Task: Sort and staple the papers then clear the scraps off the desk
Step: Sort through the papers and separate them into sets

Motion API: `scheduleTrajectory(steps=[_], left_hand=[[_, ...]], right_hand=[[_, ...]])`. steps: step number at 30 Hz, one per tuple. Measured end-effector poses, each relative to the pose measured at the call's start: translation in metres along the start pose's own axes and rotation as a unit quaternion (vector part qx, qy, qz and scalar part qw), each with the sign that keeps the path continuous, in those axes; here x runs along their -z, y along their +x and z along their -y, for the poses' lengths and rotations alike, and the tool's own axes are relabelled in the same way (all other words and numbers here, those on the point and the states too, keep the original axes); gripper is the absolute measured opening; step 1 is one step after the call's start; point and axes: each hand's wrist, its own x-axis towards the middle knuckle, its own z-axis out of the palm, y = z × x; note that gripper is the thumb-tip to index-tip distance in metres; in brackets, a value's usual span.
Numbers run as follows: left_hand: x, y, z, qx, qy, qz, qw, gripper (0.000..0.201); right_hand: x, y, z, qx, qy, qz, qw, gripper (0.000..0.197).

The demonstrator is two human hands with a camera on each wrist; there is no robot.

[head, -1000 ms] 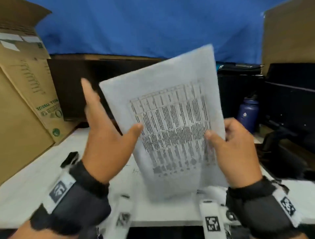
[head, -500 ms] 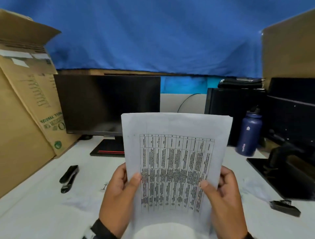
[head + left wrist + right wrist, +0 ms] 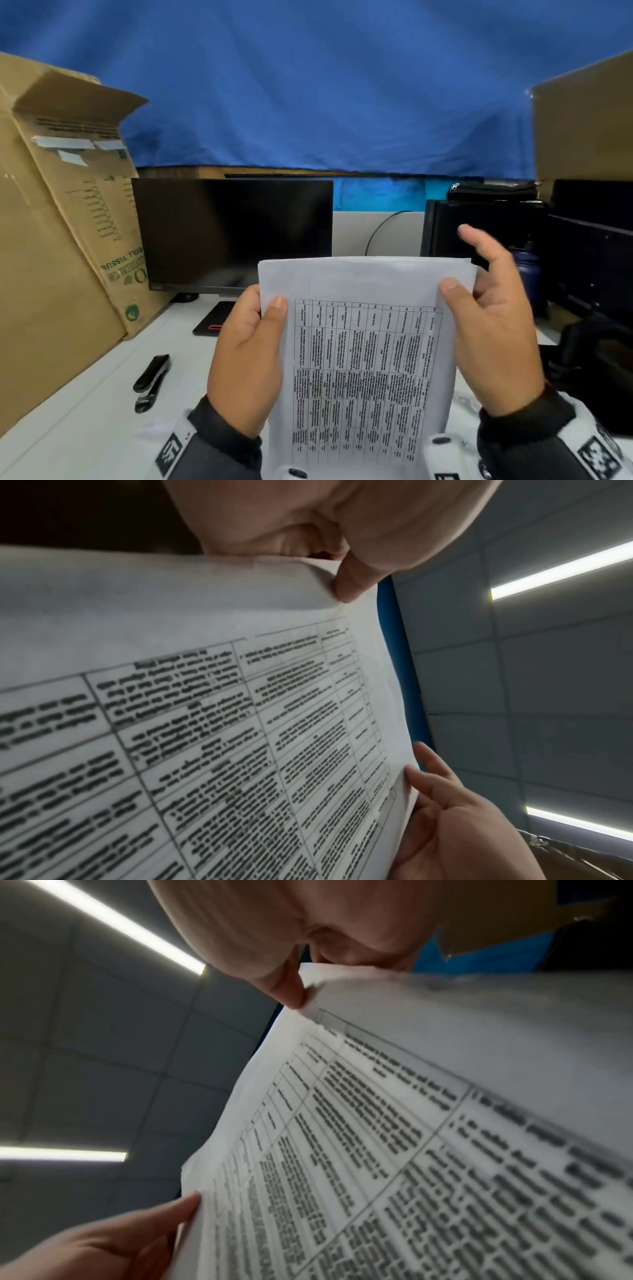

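A stack of white papers printed with a table stands upright above the desk, held between both hands. My left hand grips its left edge, thumb on the front and fingers behind. My right hand pinches the right edge near the top with its thumb, while its other fingers spread loosely behind. The wrist views show the same papers with each thumb on an edge. A black stapler lies on the white desk to the left, apart from both hands.
A tall cardboard box leans at the left. A dark monitor stands behind the papers, its base on the desk. A black computer case, a blue bottle and black equipment crowd the right side.
The papers went from tilted to upright and square. Both hands have slid up the side edges toward the top, and the right hand's fingers have spread out behind the sheet.
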Motion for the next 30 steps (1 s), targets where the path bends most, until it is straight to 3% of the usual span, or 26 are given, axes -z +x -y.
scheduleTrajectory(steps=[3, 7, 13, 16, 21, 25, 30], left_hand=[[-0.002, -0.002, 0.0, 0.007, -0.001, -0.003, 1.0, 0.03], [-0.002, -0.002, -0.006, 0.015, 0.008, -0.008, 1.0, 0.038], [-0.007, 0.001, -0.007, 0.01, 0.015, 0.003, 1.0, 0.031], [-0.007, 0.0, 0.0, -0.001, 0.034, -0.017, 0.999, 0.018], [-0.005, -0.01, 0.021, 0.028, 0.058, -0.032, 0.997, 0.02], [-0.003, -0.03, 0.048, 0.061, 0.088, -0.045, 0.993, 0.023], [0.0, -0.047, 0.075, 0.087, 0.097, -0.05, 0.99, 0.02]], right_hand=[[0.002, -0.002, -0.002, 0.029, -0.075, 0.018, 0.997, 0.038], [0.002, -0.002, -0.002, 0.054, -0.093, 0.028, 0.994, 0.037], [0.004, 0.002, -0.005, 0.042, -0.083, 0.044, 0.995, 0.027], [0.003, 0.001, -0.006, 0.024, -0.055, 0.05, 0.997, 0.029], [-0.002, -0.012, -0.019, -0.05, 0.052, 0.013, 0.997, 0.048], [-0.006, -0.04, -0.033, -0.11, 0.079, -0.009, 0.991, 0.036], [-0.009, -0.069, -0.055, -0.124, 0.056, -0.001, 0.991, 0.025]])
